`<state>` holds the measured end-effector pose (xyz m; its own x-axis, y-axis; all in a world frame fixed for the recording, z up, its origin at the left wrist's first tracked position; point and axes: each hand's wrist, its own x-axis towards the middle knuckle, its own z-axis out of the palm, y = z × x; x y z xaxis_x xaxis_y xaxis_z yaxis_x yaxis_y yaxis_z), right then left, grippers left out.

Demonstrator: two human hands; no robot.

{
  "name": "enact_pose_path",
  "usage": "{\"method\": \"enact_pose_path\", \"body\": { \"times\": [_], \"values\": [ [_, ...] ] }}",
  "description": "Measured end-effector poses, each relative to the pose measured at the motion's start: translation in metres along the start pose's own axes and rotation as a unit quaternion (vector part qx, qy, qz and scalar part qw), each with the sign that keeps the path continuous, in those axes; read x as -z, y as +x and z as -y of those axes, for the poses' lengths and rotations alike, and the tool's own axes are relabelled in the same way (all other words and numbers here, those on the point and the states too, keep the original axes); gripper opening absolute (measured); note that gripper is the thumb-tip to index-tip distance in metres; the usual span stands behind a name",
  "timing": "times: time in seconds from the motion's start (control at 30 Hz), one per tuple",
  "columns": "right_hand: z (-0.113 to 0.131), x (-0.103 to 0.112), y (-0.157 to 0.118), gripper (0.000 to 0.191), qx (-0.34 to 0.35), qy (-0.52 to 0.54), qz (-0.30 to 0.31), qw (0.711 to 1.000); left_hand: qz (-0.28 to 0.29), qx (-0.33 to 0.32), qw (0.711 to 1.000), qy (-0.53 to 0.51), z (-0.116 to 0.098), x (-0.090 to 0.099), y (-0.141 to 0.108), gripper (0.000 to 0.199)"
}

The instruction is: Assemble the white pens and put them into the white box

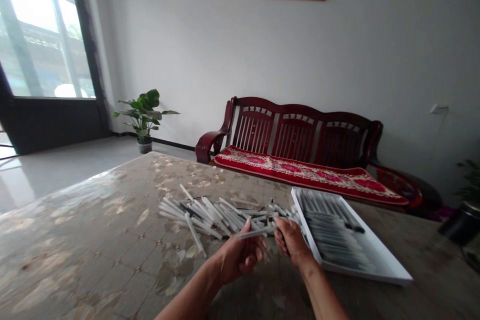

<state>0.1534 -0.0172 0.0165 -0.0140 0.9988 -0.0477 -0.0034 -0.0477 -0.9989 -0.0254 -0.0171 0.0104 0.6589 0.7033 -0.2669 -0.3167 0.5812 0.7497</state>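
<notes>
A slim, pale translucent pen (257, 232) spans the gap between my two hands. Its left end rests between the thumb and fingers of my left hand (242, 255), whose other fingers are curled. My right hand (291, 241) is closed around the other end, hiding that tip. Just beyond both hands lies a loose pile of similar pens (213, 215), pale with some dark parts, pointing various ways. To the right, a shallow white box (386, 270) holds rows of pens (333, 237) laid side by side, some with dark ends; it stands close by my right forearm.
A patterned cloth covers the table (112, 250). Behind it stands a dark red wooden bench (296, 130) with a red floral cover (300, 170). A potted plant (144, 115) is at the back left, near a glazed door (45, 50). A dark container (461, 222) sits at far right.
</notes>
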Motion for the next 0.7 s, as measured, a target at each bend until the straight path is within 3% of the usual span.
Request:
{"method": "enact_pose_path", "body": {
  "times": [0.07,0.13,0.3,0.4,0.5,0.7],
  "values": [
    [-0.001,0.0,-0.001,0.054,0.001,-0.011,0.012,1.0,0.049,0.036,0.998,0.035,0.001,0.0,-0.004,0.054],
    [-0.001,-0.002,0.0,0.054,0.005,-0.029,0.006,1.0,0.054,0.027,0.996,0.063,0.004,-0.001,-0.006,0.046],
    [0.003,0.018,0.009,0.048,0.073,-0.147,-0.094,0.982,-0.057,-0.075,0.995,-0.012,0.004,-0.001,0.003,0.037],
    [0.003,0.044,0.013,0.028,0.122,-0.307,-0.165,0.929,-0.131,-0.157,0.976,-0.074,-0.002,0.002,0.011,0.032],
    [0.002,0.058,0.01,0.014,0.117,-0.439,-0.154,0.877,-0.194,-0.21,0.953,-0.099,-0.006,0.007,0.015,0.032],
    [0.006,0.043,-0.002,0.006,0.043,-0.586,-0.135,0.798,-0.256,-0.245,0.931,-0.087,-0.005,0.012,0.017,0.042]
  ]
}}
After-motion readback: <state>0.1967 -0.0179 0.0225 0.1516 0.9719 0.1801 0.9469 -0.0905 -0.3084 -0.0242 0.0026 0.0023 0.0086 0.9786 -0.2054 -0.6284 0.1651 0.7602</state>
